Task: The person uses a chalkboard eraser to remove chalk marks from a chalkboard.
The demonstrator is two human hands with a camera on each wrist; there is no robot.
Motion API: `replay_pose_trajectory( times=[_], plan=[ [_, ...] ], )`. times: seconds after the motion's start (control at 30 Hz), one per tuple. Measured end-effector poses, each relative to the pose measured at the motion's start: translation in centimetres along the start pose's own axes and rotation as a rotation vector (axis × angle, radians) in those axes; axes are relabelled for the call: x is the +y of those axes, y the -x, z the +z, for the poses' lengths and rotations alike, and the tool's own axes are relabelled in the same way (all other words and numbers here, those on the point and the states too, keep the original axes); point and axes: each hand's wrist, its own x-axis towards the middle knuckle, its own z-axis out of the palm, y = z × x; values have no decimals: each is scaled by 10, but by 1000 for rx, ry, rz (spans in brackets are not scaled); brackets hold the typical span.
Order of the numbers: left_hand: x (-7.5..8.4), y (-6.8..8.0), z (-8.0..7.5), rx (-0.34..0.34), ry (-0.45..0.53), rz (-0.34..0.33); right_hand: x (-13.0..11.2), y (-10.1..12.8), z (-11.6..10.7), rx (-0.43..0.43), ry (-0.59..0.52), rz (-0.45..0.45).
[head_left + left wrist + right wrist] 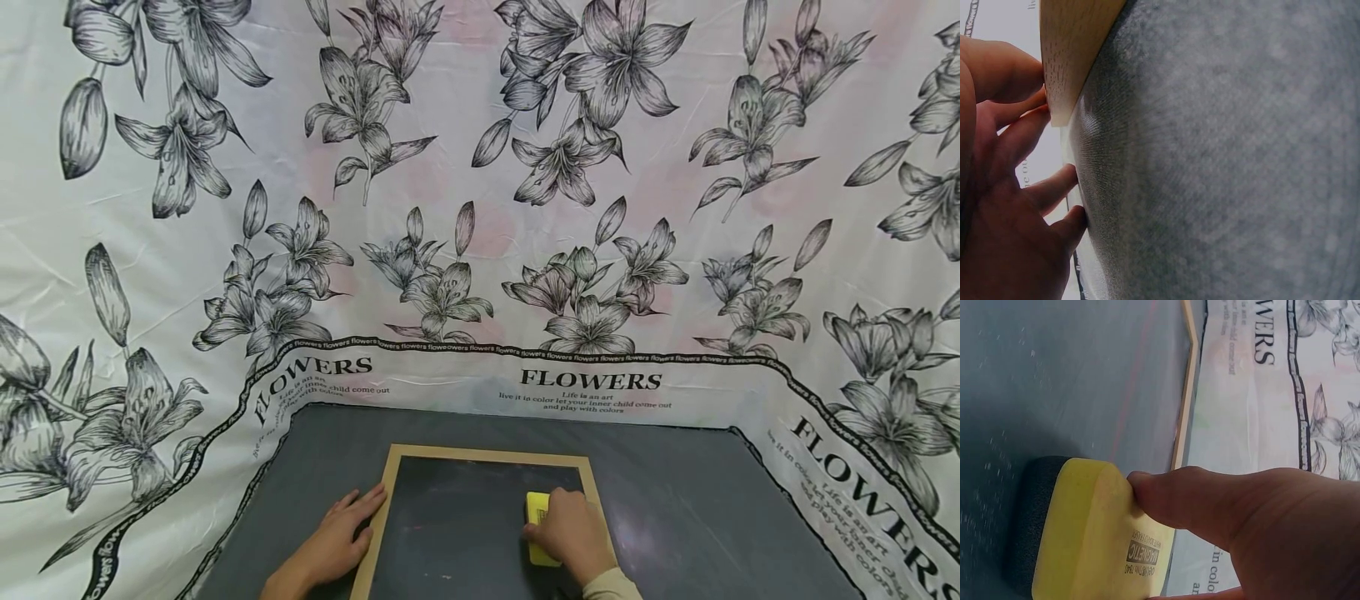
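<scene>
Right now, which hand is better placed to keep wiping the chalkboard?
Right. The right hand already holds the yellow eraser on the chalkboard; the left hand lies flat at the wooden frame, probably steadying it.

The right hand (1260, 531) grips a yellow eraser (1094, 534), with the thumb lying on its top. Below the thumb, the eraser's dark pad touches the chalkboard (1072, 381). Beyond the fingertip runs the wooden frame (1186, 394), then the flowered cloth (1254, 394).

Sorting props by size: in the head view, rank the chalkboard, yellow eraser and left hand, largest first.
1. Chalkboard, clearly largest.
2. Left hand.
3. Eraser, though the right hand covers much of it, so its full size is unsure.
</scene>
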Motion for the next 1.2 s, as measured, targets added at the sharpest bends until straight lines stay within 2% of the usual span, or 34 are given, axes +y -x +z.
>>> replay_pose_trajectory(
  times=[0.23, 0.5, 0.63, 0.77, 1.0, 1.2],
  plan=[
    [6, 3, -1, 9, 11, 15, 14, -2, -3, -33, -6, 60],
    [1, 1, 3, 13, 1, 8, 32, -3, -9, -58, -4, 91],
    [4, 3, 1, 12, 10, 18, 39, -4, -12, -81, 5, 126],
    [11, 4, -3, -6, 30, -1, 47, -5, -16, -96, 0, 142],
    [1, 0, -1, -7, 25, -7, 51, -6, -19, -105, 5, 163],
    [22, 7, -8, -5, 26, -15, 48, -6, -18, -111, 9, 167]
  ],
)
